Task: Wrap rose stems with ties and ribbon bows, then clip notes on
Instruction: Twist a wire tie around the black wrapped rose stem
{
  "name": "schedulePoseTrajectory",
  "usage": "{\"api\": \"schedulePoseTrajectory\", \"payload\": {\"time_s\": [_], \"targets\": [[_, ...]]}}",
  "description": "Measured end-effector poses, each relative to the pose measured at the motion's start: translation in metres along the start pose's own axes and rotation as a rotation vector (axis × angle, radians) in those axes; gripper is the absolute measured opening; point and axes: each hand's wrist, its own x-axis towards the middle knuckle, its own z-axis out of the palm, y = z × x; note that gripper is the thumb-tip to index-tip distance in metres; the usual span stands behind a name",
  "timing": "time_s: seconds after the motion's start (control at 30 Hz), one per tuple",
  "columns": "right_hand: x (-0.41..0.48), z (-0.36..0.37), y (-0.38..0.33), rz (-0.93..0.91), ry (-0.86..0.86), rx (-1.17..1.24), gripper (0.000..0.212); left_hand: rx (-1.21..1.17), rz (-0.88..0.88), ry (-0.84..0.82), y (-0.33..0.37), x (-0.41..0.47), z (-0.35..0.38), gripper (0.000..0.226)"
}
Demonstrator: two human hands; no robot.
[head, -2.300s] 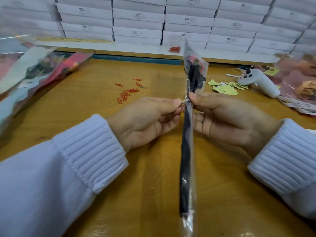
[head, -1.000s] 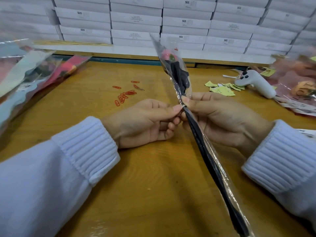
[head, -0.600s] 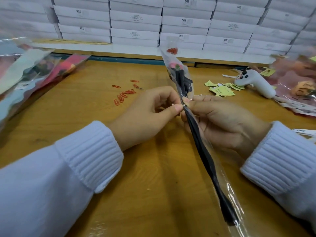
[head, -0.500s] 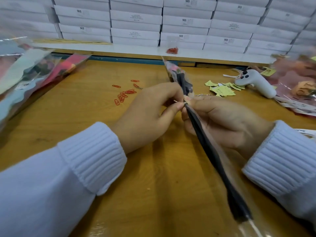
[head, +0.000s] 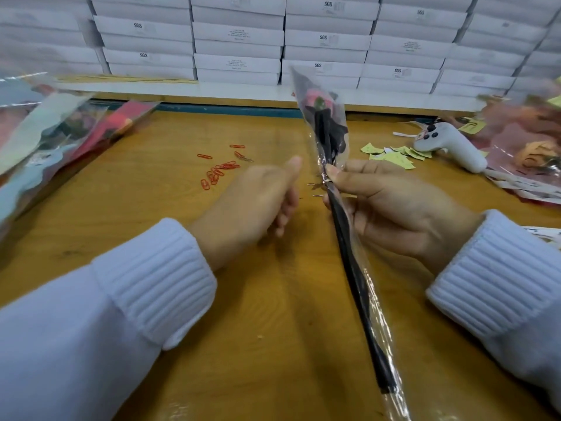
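A rose (head: 318, 100) with a black stem (head: 352, 268) sits in a clear plastic sleeve, tilted with its pink head toward the boxes. My right hand (head: 391, 205) grips the sleeved stem just below the leaves, thumb on top. A thin wire tie (head: 317, 186) sticks out at that spot. My left hand (head: 258, 199) hovers a little left of the stem, blurred, fingers loosely curled and holding nothing. Red paper clips (head: 220, 171) lie on the wooden table (head: 151, 208) beyond my left hand. Yellow note slips (head: 394, 153) lie at the right.
Wrapped roses are piled at the left (head: 54, 138) and at the far right (head: 528, 147). A white glue gun (head: 449, 144) lies by the notes. Stacked white boxes (head: 239, 41) line the back on a shelf.
My left hand has let go of the tie and drawn away to the left. The rose's head has swung up and slightly right; my right hand keeps its grip.
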Motion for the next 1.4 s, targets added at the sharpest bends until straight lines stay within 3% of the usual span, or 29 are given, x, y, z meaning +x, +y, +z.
{"api": "schedulePoseTrajectory", "payload": {"time_s": [0.07,0.27,0.5,0.67,0.8,0.9,1.03,1.13,1.23,1.33,1.4], "targets": [[-0.001,0.001,0.001,-0.026,-0.027,-0.048,0.009,-0.215,-0.188,-0.118,0.001,-0.001,0.0,0.043],[-0.004,0.004,0.003,-0.076,-0.064,-0.18,0.02,-0.56,-0.373,-0.4,0.003,-0.002,-0.004,0.022],[-0.002,0.001,0.005,-0.101,-0.068,-0.27,0.015,-0.635,-0.478,-0.57,0.004,-0.001,-0.012,0.016],[0.0,-0.002,0.005,-0.095,-0.059,-0.255,0.021,-0.664,-0.455,-0.571,0.005,-0.003,-0.01,0.026],[0.0,-0.002,0.006,-0.076,-0.074,-0.187,0.021,-0.687,-0.363,-0.487,0.004,-0.005,-0.005,0.03],[0.001,-0.003,0.004,-0.005,-0.064,-0.108,0.021,-0.561,-0.224,-0.293,0.004,-0.007,0.008,0.034],[0.0,-0.001,0.0,0.112,-0.112,0.079,0.01,0.028,0.196,0.005,0.002,-0.012,0.014,0.037],[-0.001,0.0,-0.003,0.17,-0.188,0.204,0.008,0.397,0.616,0.131,0.001,-0.013,0.008,0.029],[-0.001,-0.003,-0.005,0.225,-0.277,0.264,0.011,0.699,0.913,0.235,0.004,-0.01,0.001,0.023],[-0.002,-0.006,-0.005,0.196,-0.292,0.247,0.012,0.753,0.989,0.246,0.004,-0.008,-0.001,0.024],[-0.001,-0.007,-0.006,0.121,-0.26,0.133,0.008,0.581,0.87,0.144,0.001,-0.01,0.002,0.03]]}}
